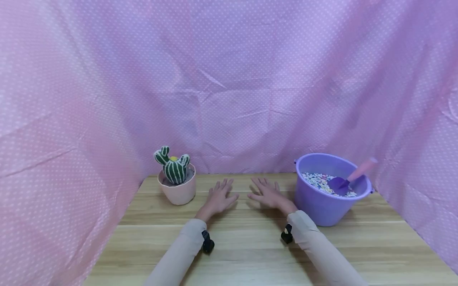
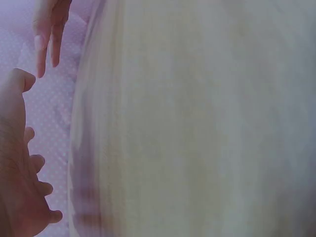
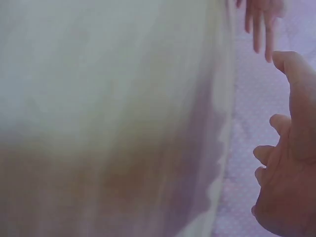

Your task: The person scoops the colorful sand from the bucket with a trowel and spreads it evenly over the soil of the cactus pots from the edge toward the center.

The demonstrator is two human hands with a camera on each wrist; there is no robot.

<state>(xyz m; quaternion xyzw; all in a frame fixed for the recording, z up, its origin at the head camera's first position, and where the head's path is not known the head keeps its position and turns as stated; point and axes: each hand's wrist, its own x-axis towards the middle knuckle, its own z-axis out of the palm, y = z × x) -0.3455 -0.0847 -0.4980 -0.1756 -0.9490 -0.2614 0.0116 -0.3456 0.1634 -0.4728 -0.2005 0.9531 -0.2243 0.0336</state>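
Both hands are spread, palms down, above the middle of the wooden table, and neither holds anything. In the head view the left hand is nearest to a potted knitted cactus, green with white stripes, in a pale pink pot. The right hand is just left of a purple bucket. Small pastel pieces fill part of the bucket, and a purple scoop with a pink handle rests on them, leaning right. Each wrist view shows its own hand with fingers apart and the other hand's fingers beyond.
The wooden tabletop runs back to a pink and lilac dotted cloth that hangs behind and at both sides. Black wrist cameras sit on both sleeves. The bucket stands close beside the right forearm.
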